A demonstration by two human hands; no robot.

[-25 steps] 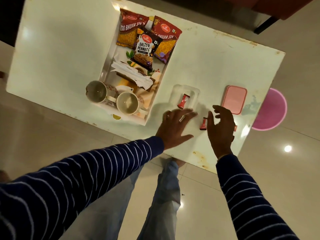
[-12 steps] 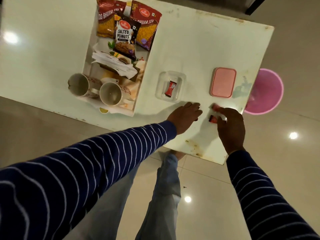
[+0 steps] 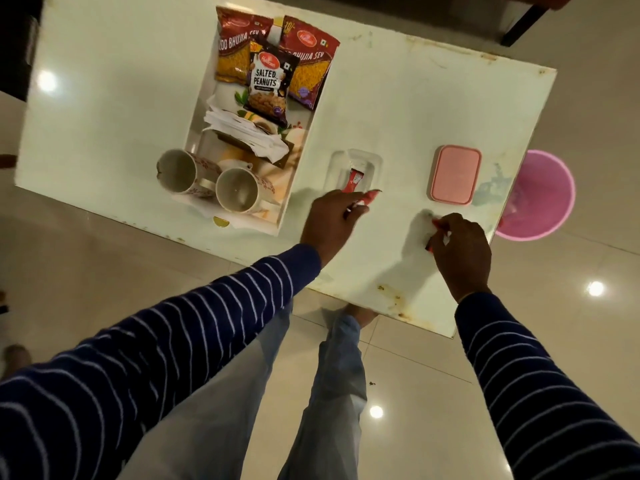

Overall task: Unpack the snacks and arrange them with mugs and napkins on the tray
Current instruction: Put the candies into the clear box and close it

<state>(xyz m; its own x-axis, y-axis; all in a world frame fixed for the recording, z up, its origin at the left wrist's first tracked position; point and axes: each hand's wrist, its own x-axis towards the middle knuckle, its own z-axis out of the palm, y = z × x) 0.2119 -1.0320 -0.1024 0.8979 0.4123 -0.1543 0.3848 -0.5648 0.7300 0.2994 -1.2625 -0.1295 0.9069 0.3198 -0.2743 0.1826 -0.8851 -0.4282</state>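
Note:
A white tray (image 3: 197, 133) on the table holds two red bhujia sev packets (image 3: 239, 46), a black salted peanuts packet (image 3: 268, 84), a stack of white napkins (image 3: 242, 131) and two mugs (image 3: 178, 171) at its near end. A clear plastic container (image 3: 372, 161) right of the tray holds one small red candy (image 3: 355, 178). My left hand (image 3: 332, 223) is shut on a red candy wrapper (image 3: 370, 196) just below the container. My right hand (image 3: 460, 251) pinches another small red candy (image 3: 437, 224) near the table's front right.
A pink lid (image 3: 455, 174) lies on the white table (image 3: 398, 98) right of the container. A pink bin (image 3: 540, 195) stands on the floor past the table's right edge. My legs and glossy tiles (image 3: 86, 271) are below.
My left hand has picked a red candy off the table and moved it up toward the clear container. My right hand has closed on another candy and stays near the front right.

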